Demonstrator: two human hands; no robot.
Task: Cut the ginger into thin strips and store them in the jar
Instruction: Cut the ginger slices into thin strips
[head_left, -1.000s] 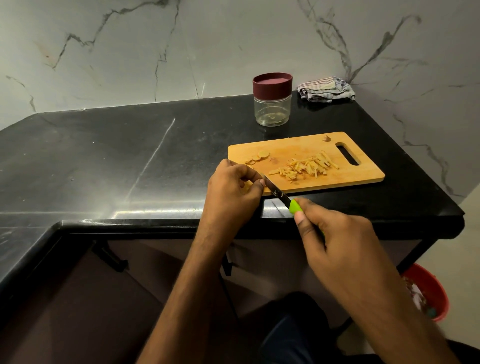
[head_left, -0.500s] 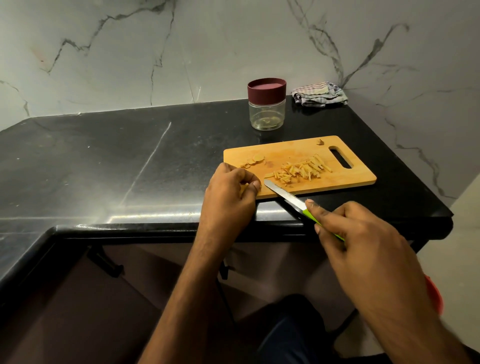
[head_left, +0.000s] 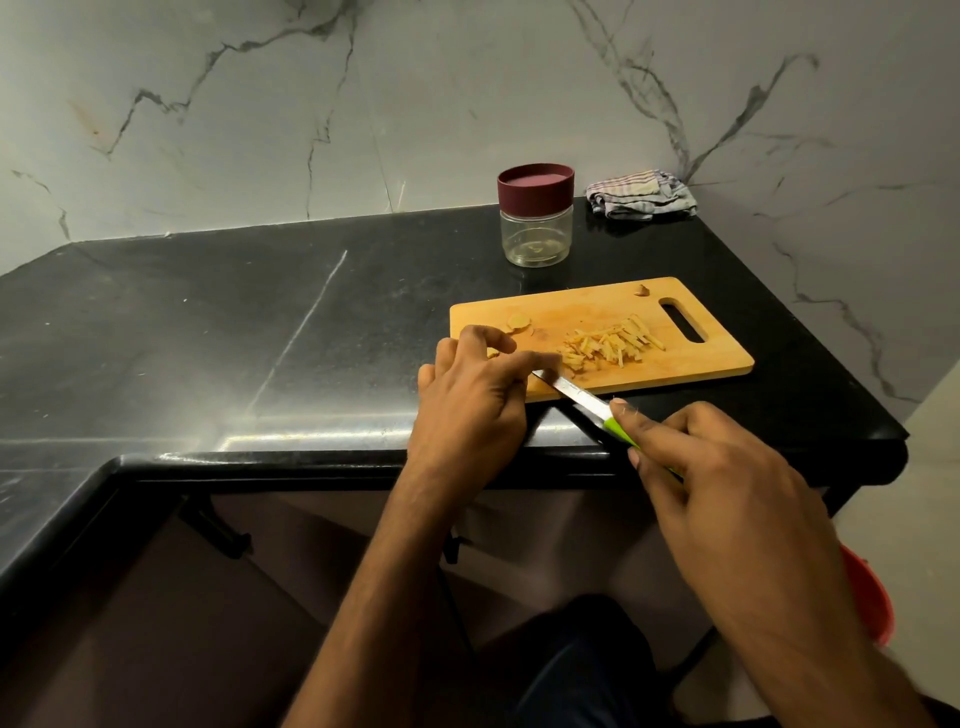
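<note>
Our right fingers (head_left: 649, 441) grip the knife (head_left: 582, 397) by its green handle, blade lying across the board's (head_left: 691, 364) near edge. Our left hand (head_left: 475, 395) rests at the board's left end, fingers loosely curled; whether they hold a slice we cannot tell. Ginger strips (head_left: 608, 345) lie mid-board, slices (head_left: 519, 323) to their left. The lidded jar (head_left: 536, 215) stands farther back on the bench (head_left: 260, 322), a cloth (head_left: 641, 195) to its right.

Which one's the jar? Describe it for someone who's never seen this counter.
Start at the black countertop and go behind the wooden cutting board, toward the marble wall. The jar stands upright there, left of a crumpled striped cloth: clear body, maroon lid on.
</note>
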